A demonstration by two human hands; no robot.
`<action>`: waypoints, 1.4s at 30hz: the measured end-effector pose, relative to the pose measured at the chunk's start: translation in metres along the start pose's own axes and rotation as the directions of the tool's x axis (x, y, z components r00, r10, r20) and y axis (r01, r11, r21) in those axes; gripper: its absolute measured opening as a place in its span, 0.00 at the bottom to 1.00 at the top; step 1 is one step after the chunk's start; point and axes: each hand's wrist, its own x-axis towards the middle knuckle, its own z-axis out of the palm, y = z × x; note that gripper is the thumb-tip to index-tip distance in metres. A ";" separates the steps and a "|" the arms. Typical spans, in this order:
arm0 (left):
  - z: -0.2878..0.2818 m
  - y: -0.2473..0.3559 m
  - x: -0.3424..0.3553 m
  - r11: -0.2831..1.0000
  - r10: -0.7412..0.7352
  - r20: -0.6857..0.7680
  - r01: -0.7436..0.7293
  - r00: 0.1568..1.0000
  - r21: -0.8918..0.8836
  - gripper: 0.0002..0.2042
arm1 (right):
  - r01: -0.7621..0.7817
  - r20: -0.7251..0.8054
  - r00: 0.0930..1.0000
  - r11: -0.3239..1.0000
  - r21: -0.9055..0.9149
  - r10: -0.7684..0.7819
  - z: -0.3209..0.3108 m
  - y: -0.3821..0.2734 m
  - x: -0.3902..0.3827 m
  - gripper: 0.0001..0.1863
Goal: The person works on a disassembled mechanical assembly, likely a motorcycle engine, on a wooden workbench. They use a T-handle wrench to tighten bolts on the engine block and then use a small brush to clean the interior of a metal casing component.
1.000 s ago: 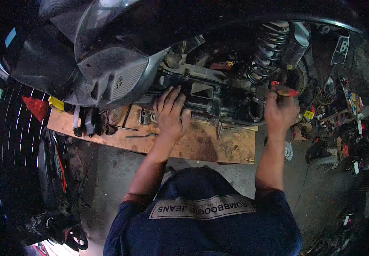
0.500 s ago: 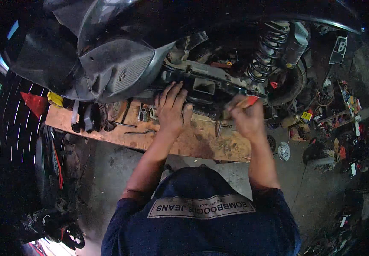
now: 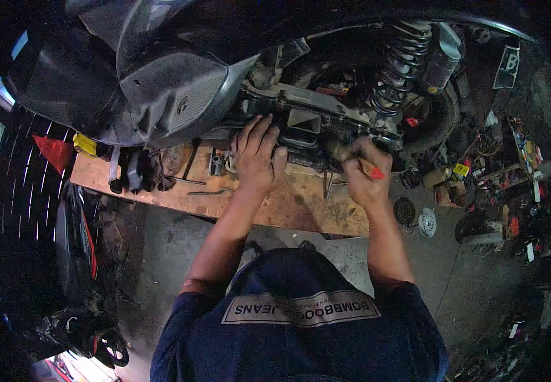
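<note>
Tool tip hidden in shadow – right hand (image 3: pixel 366 173) fisted around a red-handled tool (image 3: pixel 375 172); left hand (image 3: pixel 258 153), at nine o'clock, spread flat on the dark, greasy engine (image 3: pixel 307 124).

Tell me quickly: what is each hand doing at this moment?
Left hand: open, fingers spread, resting on the scooter engine.
Right hand: closed around a red-handled tool; its tip is hidden.

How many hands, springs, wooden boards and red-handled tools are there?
Hands: 2, the left hand on the engine and the right hand
Coil springs: 1
Wooden boards: 1
Red-handled tools: 1, gripped in the right hand
Total: 5
</note>
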 end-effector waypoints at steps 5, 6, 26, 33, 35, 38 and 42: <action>0.000 0.001 0.001 1.000 0.001 0.003 0.000 1.000 -0.019 0.18 | -0.065 -0.065 0.994 0.946 0.318 0.090 -0.013 -0.012 0.002 0.05; -0.001 0.001 0.001 1.000 -0.001 0.005 0.001 1.000 -0.011 0.18 | 0.007 0.030 0.999 0.974 0.225 -0.014 -0.016 -0.013 0.006 0.05; 0.004 -0.002 0.000 1.000 0.027 -0.002 -0.027 1.000 -0.010 0.18 | 0.031 -0.276 0.961 0.998 0.057 -0.014 -0.073 0.042 -0.017 0.07; 0.005 -0.003 -0.001 0.998 0.052 -0.051 -0.054 0.997 -0.034 0.18 | 0.079 -0.311 0.950 0.991 0.110 -0.041 -0.070 -0.002 -0.022 0.05; 0.005 -0.004 0.000 0.998 0.053 -0.045 -0.055 0.998 -0.028 0.18 | -0.142 -0.079 0.985 0.984 0.110 0.151 -0.065 0.003 -0.026 0.04; 0.006 0.001 0.002 0.999 0.032 -0.012 -0.032 0.999 -0.029 0.18 | -0.134 -0.477 0.871 0.991 -0.009 0.114 -0.099 0.055 -0.025 0.02; 0.004 -0.002 0.001 0.999 0.039 -0.027 -0.040 0.999 -0.008 0.19 | -0.120 -0.597 0.802 0.980 -0.158 0.002 -0.115 0.025 -0.017 0.04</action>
